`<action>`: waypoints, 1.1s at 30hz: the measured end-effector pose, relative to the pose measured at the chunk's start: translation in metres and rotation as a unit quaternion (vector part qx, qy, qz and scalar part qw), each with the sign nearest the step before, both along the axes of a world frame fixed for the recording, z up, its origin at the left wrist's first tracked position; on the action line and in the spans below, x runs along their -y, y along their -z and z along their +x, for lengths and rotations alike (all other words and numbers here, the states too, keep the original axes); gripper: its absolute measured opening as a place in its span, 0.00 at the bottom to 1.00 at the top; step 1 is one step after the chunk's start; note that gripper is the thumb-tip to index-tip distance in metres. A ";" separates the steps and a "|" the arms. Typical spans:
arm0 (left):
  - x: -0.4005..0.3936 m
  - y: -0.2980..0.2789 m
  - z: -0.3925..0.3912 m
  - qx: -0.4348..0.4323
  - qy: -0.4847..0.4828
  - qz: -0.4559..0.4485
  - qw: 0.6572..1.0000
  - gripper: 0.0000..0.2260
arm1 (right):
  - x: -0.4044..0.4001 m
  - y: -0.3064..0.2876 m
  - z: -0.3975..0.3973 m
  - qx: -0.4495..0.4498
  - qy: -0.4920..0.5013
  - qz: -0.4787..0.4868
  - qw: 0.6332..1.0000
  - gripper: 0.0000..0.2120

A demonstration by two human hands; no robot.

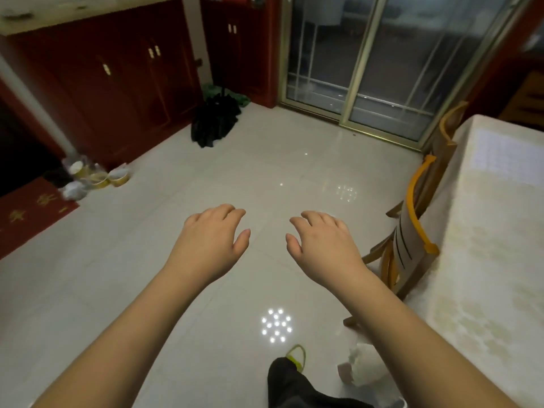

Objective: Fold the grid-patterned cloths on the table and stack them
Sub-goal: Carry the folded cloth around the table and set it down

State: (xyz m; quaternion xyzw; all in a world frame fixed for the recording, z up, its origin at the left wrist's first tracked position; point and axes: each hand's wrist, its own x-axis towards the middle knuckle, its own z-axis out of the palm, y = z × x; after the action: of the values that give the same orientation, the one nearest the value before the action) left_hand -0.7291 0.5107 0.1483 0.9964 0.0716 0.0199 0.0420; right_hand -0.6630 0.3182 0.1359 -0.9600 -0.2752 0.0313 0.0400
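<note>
A pale grid-patterned cloth [506, 157] lies flat on the table [485, 275] at the far right, on a cream floral tablecloth. My left hand [210, 240] and my right hand [321, 242] hover side by side over the tiled floor, palms down. Their fingers hang loosely curled and hold nothing. Both hands are well left of the table and apart from the cloth.
Wooden chairs [412, 231] stand against the table's left side. A black heap of fabric [215, 119] lies by the red cabinets [117, 78]. Bowls and cups [94, 178] sit on the floor at left. A glass sliding door [368, 60] is ahead. My dark trouser leg [294, 387] shows below.
</note>
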 end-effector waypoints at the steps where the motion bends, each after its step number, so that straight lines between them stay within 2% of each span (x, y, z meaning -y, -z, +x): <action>1: 0.002 -0.001 0.020 -0.001 0.007 0.000 1.000 0.21 | 0.004 0.001 0.017 -0.003 0.011 0.002 1.000 0.22; 10: 0.040 -0.006 0.181 -0.007 0.095 0.002 0.995 0.22 | 0.048 -0.003 0.148 -0.016 0.096 0.005 0.995 0.22; 19: 0.066 0.011 0.296 -0.014 0.168 -0.021 0.985 0.20 | 0.073 0.000 0.229 -0.030 0.172 0.001 0.985 0.24; 33: 0.029 0.025 0.501 0.009 0.281 -0.018 0.960 0.20 | 0.014 0.003 0.409 -0.023 0.248 -0.027 0.968 0.23</action>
State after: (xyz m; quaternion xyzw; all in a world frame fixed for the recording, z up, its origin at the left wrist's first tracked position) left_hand -0.2285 0.4813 0.1237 0.9753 -0.2110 0.0151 0.0642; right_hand -0.2536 0.3046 0.1332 -0.9980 -0.0263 0.0503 0.0265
